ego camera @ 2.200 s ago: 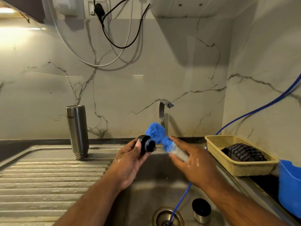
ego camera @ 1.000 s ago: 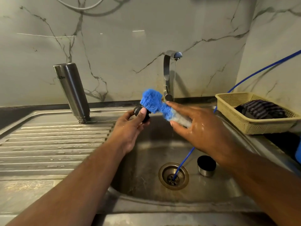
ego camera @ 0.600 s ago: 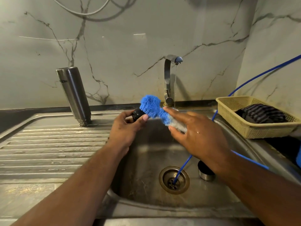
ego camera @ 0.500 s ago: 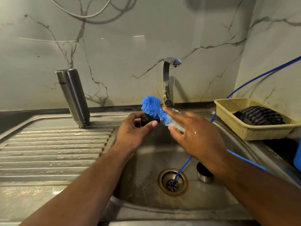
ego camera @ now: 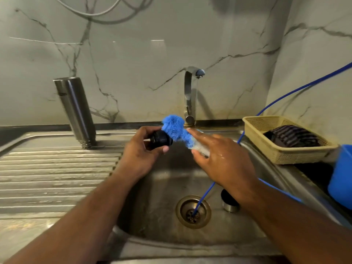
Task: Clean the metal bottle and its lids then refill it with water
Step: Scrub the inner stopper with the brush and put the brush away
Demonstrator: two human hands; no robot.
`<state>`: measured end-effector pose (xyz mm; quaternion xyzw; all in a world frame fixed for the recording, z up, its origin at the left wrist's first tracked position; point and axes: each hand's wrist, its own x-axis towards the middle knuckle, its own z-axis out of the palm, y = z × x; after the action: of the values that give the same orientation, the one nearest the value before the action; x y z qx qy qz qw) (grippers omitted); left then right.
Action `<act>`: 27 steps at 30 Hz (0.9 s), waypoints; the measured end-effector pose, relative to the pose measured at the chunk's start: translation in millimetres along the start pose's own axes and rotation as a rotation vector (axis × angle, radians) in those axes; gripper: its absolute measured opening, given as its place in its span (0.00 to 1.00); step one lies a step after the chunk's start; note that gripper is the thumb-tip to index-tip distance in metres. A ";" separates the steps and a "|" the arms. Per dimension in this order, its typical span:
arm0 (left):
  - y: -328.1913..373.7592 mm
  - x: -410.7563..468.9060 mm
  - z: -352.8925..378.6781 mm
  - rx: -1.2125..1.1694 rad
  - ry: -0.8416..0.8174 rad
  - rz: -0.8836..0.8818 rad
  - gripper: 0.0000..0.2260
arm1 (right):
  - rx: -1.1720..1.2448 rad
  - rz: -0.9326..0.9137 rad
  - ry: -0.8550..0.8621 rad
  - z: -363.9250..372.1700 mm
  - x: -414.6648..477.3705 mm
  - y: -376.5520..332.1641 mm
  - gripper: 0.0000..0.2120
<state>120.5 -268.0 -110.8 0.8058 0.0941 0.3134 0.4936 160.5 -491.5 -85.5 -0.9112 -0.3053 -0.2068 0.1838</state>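
Observation:
My left hand (ego camera: 140,155) grips a small black inner lid (ego camera: 159,140) above the sink basin (ego camera: 162,189). My right hand (ego camera: 222,159) holds a brush with blue and white bristles (ego camera: 176,128), and its blue head presses against the lid. The metal bottle (ego camera: 76,111) stands upside down on the draining board (ego camera: 57,168) at the back left. A second lid, metal with a black inside (ego camera: 229,203), lies in the basin right of the drain, partly hidden by my right forearm.
The tap (ego camera: 190,96) rises behind the basin, with water running from its spout. A thin blue hose (ego camera: 285,94) runs from the right wall into the drain (ego camera: 193,211). A yellow basket (ego camera: 282,151) with a dark cloth and a blue container (ego camera: 342,178) sit at the right.
The left hand has turned the black lid against the brush head. The view dropped from the wall toward the sink. Both hands stay above the basin.

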 end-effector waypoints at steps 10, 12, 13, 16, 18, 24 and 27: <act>9.0 -0.8 -3.3 -0.693 -0.028 -0.325 0.15 | 0.132 -0.003 -0.006 7.0 -1.9 8.2 0.29; 6.8 -1.6 -1.5 -0.695 -0.016 -0.355 0.14 | 0.150 -0.016 0.007 5.5 -0.8 5.8 0.28; 5.1 -1.9 -1.0 -0.676 -0.020 -0.357 0.14 | 0.166 -0.021 0.012 4.6 -1.5 4.8 0.28; 1.0 -1.1 0.8 -0.537 -0.007 -0.331 0.15 | 0.134 -0.053 0.019 4.7 -3.3 -0.3 0.28; -0.8 -1.1 4.6 -0.420 0.013 -0.303 0.24 | 0.100 -0.047 0.036 7.9 0.1 -3.1 0.28; 3.4 2.6 -4.5 -0.418 0.083 -0.307 0.21 | 0.086 -0.061 0.010 10.4 1.1 -4.8 0.29; 8.4 4.1 -7.9 -0.478 0.072 -0.310 0.20 | 0.074 -0.042 0.031 7.6 -1.5 -2.0 0.29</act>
<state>117.7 -264.5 -99.5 0.6310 0.1573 0.2757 0.7079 160.1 -487.2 -92.2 -0.8939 -0.3288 -0.2130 0.2178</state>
